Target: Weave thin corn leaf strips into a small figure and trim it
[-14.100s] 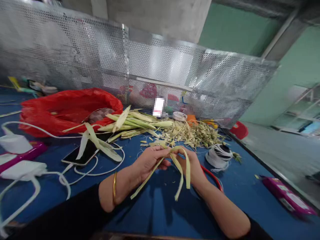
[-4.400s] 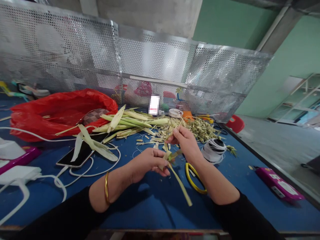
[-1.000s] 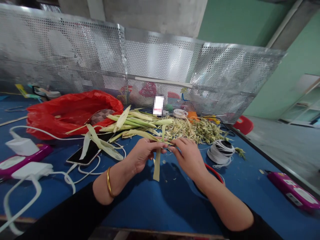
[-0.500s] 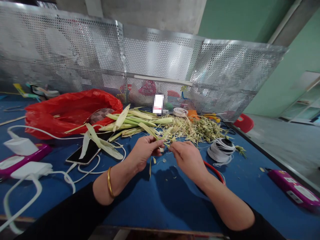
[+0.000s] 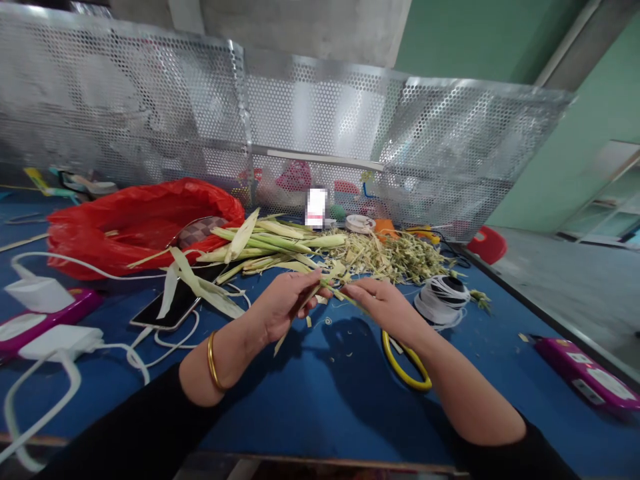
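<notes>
My left hand [image 5: 293, 300] is closed, its thumb and fingers pinching a pale green corn husk strip [image 5: 345, 295]. My right hand [image 5: 383, 303] is closed on the strip's other end, to the right. A thin dry tail of husk [image 5: 280, 343] hangs under my left fingers. Below my right palm, a yellow loop handle [image 5: 407, 373], like that of scissors, sticks out; its blades are hidden, and I cannot tell how it is held. Just beyond my hands lie a bundle of corn husks [image 5: 273, 243] and a heap of shredded husk [image 5: 400, 257].
A reel of white cord [image 5: 443, 300] stands right of my right hand. At the left are a red plastic bag [image 5: 115, 230], a phone [image 5: 163, 307] under husk, and white cables with chargers [image 5: 63, 340]. A purple device [image 5: 585, 370] lies far right. Perforated metal sheeting [image 5: 320, 113] borders the back.
My right hand has turned and shifted slightly; a yellow loop now shows beneath it where a red one showed before. The husk ends between my fingers have shifted, the tail swinging left.
</notes>
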The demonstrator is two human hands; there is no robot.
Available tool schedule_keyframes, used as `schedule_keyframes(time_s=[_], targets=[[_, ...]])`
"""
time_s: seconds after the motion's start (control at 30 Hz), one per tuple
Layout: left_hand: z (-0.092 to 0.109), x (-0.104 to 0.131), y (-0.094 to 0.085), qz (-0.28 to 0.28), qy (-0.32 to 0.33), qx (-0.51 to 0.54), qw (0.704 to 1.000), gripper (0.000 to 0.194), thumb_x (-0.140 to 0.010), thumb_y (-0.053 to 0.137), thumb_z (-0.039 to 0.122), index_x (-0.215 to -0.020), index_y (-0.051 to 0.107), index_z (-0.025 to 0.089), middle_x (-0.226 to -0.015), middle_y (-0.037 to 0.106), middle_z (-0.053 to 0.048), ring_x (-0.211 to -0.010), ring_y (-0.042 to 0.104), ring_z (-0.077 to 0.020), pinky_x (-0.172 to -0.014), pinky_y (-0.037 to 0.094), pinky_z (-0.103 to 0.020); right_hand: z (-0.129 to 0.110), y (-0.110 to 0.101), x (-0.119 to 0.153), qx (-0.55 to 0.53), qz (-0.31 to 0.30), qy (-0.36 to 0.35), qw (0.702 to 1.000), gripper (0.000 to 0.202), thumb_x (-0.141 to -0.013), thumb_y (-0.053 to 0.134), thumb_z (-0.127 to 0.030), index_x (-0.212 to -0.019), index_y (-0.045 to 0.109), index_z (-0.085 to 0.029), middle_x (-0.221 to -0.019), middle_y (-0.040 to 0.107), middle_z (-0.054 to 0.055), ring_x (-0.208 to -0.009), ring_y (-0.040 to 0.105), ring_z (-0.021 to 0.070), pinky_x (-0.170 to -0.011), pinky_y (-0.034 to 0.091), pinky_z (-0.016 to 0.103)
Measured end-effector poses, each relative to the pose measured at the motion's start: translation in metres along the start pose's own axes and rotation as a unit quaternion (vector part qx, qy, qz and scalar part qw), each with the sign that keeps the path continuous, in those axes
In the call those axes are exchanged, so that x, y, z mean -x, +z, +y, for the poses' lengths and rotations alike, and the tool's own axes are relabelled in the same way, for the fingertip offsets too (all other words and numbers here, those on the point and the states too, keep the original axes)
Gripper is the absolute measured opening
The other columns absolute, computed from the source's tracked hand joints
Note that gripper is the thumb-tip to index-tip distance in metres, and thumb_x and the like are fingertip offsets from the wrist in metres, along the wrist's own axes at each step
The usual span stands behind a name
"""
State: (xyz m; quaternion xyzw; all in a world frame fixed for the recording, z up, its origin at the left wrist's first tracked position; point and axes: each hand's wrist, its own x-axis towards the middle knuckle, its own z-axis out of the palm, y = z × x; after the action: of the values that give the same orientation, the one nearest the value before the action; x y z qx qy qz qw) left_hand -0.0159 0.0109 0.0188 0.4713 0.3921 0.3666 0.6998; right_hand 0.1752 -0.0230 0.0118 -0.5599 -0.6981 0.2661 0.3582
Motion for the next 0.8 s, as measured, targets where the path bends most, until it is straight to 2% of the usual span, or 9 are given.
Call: schedule_keyframes(time_s=[0.07, 0.17, 0.27, 0.37, 0.57, 0.63, 0.7, 0.73, 0.8], targets=[[-0.002, 0.002, 0.003, -0.021, 0.001, -0.009, 1.0, 0.031, -0.076, 0.066, 0.044, -0.075, 0.066, 0.013, -0.07, 0.066, -0.004, -0.043, 0.041, -0.0047, -0.036, 0.023, -0.017, 0.001, 0.003, -0.002, -0.137, 0.005, 0.05, 0.989, 0.036, -0.083, 0.055, -0.049, -0.076, 0.07, -0.017, -0.079, 0.068, 0.005, -0.075, 0.059, 0.0178, -0.071, 0.042, 0.029], [-0.007, 0.005, 0.008, -0.042, 0.003, -0.046, 0.998, 0.033, -0.076, 0.065, 0.046, -0.073, 0.067, 0.013, -0.066, 0.065, -0.004, -0.042, 0.042, -0.0058, -0.037, 0.022, -0.019, -0.001, 0.012, 0.0, -0.314, 0.002, 0.104, 0.944, 0.037, -0.073, 0.068, -0.052, -0.072, 0.069, -0.014, -0.07, 0.064, 0.003, -0.064, 0.053, 0.0124, -0.066, 0.043, 0.027], [-0.014, 0.005, 0.011, -0.045, 0.004, -0.09, 0.995, 0.039, -0.073, 0.067, 0.05, -0.06, 0.065, 0.013, -0.048, 0.052, 0.002, -0.037, 0.028, -0.0039, -0.038, 0.013, -0.021, -0.006, 0.021, 0.003, -0.377, 0.024, 0.103, 0.92, 0.032, -0.065, 0.076, -0.044, -0.065, 0.067, -0.014, -0.062, 0.061, 0.0, -0.056, 0.048, 0.0094, -0.059, 0.04, 0.025], [-0.019, 0.005, 0.013, -0.036, 0.015, -0.126, 0.991, 0.036, -0.071, 0.069, 0.046, -0.056, 0.064, 0.013, -0.042, 0.042, 0.005, -0.038, 0.02, -0.0037, -0.04, 0.009, -0.023, -0.01, 0.025, 0.005, -0.353, 0.071, 0.094, 0.928, 0.028, -0.064, 0.076, -0.041, -0.063, 0.068, -0.014, -0.057, 0.06, 0.0, -0.054, 0.049, 0.0101, -0.057, 0.04, 0.025], [-0.015, 0.009, 0.019, -0.048, 0.009, -0.139, 0.989, 0.02, -0.064, 0.07, 0.033, -0.056, 0.068, 0.015, -0.047, 0.054, 0.002, -0.039, 0.024, -0.0045, -0.042, 0.011, -0.025, -0.007, 0.032, 0.003, -0.323, 0.129, 0.094, 0.933, 0.024, -0.066, 0.071, -0.038, -0.06, 0.066, -0.016, -0.05, 0.056, -0.001, -0.049, 0.047, 0.011, -0.053, 0.039, 0.026], [-0.013, 0.01, 0.019, -0.048, 0.005, -0.145, 0.988, 0.019, -0.064, 0.07, 0.032, -0.056, 0.068, 0.015, -0.046, 0.053, 0.002, -0.039, 0.023, -0.0047, -0.042, 0.012, -0.025, -0.005, 0.029, 0.002, -0.292, 0.108, 0.094, 0.946, 0.028, -0.069, 0.069, -0.042, -0.059, 0.064, -0.016, -0.048, 0.054, -0.002, -0.048, 0.047, 0.0112, -0.052, 0.038, 0.026], [-0.014, 0.01, 0.016, -0.04, 0.0, -0.157, 0.987, 0.024, -0.065, 0.071, 0.036, -0.055, 0.067, 0.014, -0.046, 0.052, 0.002, -0.039, 0.022, -0.0047, -0.043, 0.012, -0.025, -0.004, 0.021, 0.003, -0.204, 0.082, 0.088, 0.971, 0.039, -0.074, 0.064, -0.048, -0.052, 0.059, -0.017, -0.044, 0.05, -0.002, -0.044, 0.044, 0.0107, -0.048, 0.035, 0.026], [-0.015, 0.01, 0.015, -0.036, 0.001, -0.161, 0.986, 0.027, -0.066, 0.071, 0.039, -0.056, 0.068, 0.014, -0.047, 0.053, 0.002, -0.04, 0.022, -0.0048, -0.043, 0.012, -0.025, -0.005, 0.016, 0.004, -0.139, 0.089, 0.078, 0.983, 0.045, -0.078, 0.06, -0.051, -0.048, 0.056, -0.017, -0.041, 0.046, -0.002, -0.041, 0.04, 0.0101, -0.046, 0.032, 0.026], [-0.016, 0.009, 0.012, -0.036, 0.009, -0.162, 0.986, 0.031, -0.068, 0.07, 0.043, -0.061, 0.07, 0.013, -0.052, 0.056, 0.0, -0.041, 0.023, -0.0051, -0.044, 0.013, -0.025, -0.008, 0.004, 0.007, -0.011, 0.197, 0.022, 0.98, 0.05, -0.083, 0.055, -0.051, -0.045, 0.049, -0.019, -0.04, 0.038, -0.004, -0.042, 0.034, 0.0095, -0.047, 0.028, 0.026]])
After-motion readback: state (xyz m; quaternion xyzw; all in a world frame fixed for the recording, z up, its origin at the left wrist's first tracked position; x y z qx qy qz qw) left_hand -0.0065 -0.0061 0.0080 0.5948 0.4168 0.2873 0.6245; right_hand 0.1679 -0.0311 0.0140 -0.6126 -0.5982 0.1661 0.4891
